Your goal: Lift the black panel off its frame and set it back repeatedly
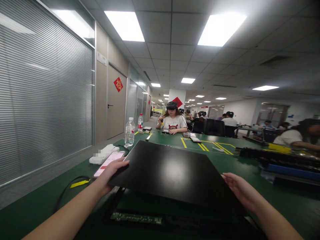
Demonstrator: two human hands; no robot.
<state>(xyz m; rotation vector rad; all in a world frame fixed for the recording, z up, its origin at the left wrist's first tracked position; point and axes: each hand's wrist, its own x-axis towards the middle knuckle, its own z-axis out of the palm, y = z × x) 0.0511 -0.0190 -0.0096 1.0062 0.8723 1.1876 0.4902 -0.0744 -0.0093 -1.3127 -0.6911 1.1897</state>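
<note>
A large glossy black flat panel [165, 173], which looks like a display screen, is lifted at a tilt over the green table. My left hand [113, 173] grips its left edge, thumb on top and the other fingers hidden underneath. At the opposite edge, my right hand [240, 190] holds the panel with its fingers curled against the side. Under the panel lies a dark frame [120, 196], partly covered. A narrow green circuit board [136, 218] shows along the frame's near side.
Left of the panel lie a lit phone [109, 163], a white object [103, 154] and a black strap with a yellow tag [80, 183]. A water bottle [129, 132] stands behind. Dark panels or strips [287, 166] are stacked at right. A person [172, 121] sits across the table.
</note>
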